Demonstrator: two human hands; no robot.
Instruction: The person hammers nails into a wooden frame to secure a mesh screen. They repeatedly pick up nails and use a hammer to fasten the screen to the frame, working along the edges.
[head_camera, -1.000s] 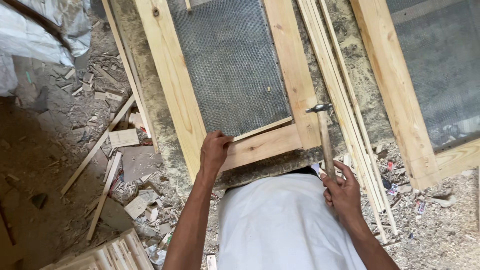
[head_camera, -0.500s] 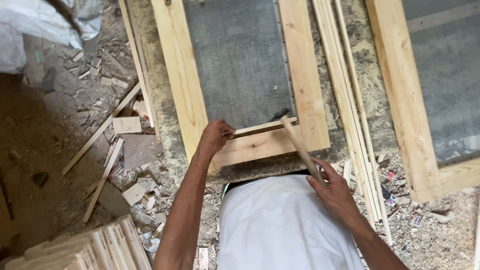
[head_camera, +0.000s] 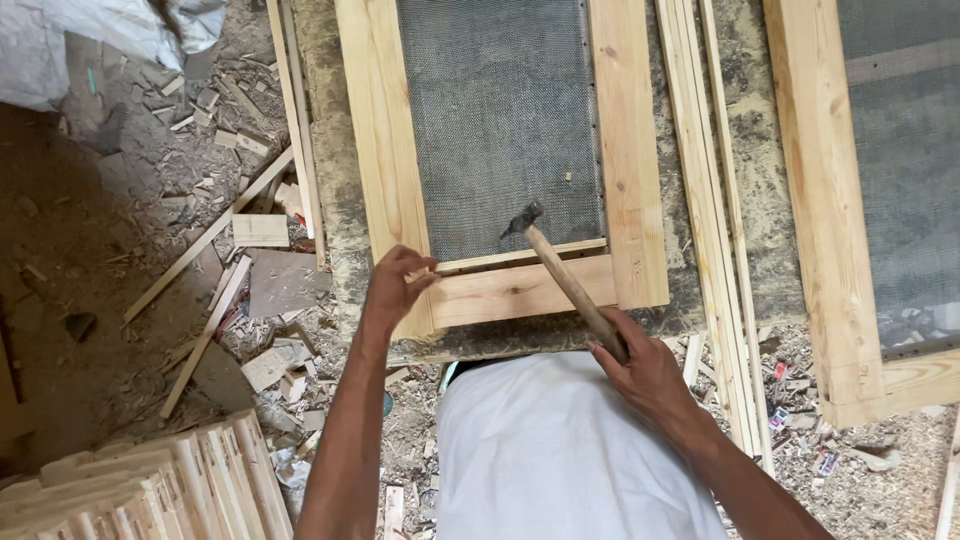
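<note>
so right hand is clenched round the wooden handle of the hammer, gripping near the butt end. compared w/ a sec ago the hammer has swung in from the side strips: back then it stood upright out by the loose battens, half a sec ago it was angled over the frame corner, and now the head sits over the mesh, just above the thin bead strip along the bottom of the opening. looks like the strike is lined up, tho i can't tell if the head is touching anything.

left hand hasn't really moved, fingers pinched at the left end of that strip where it meets the wooden frame. prob holding a small nail or just pinning the strip, too small to tell tbh.

frame lies flat on a sawdusty bench, long battens just right of it, 2nd frame further right. offcuts litter the floor on the left.
</note>
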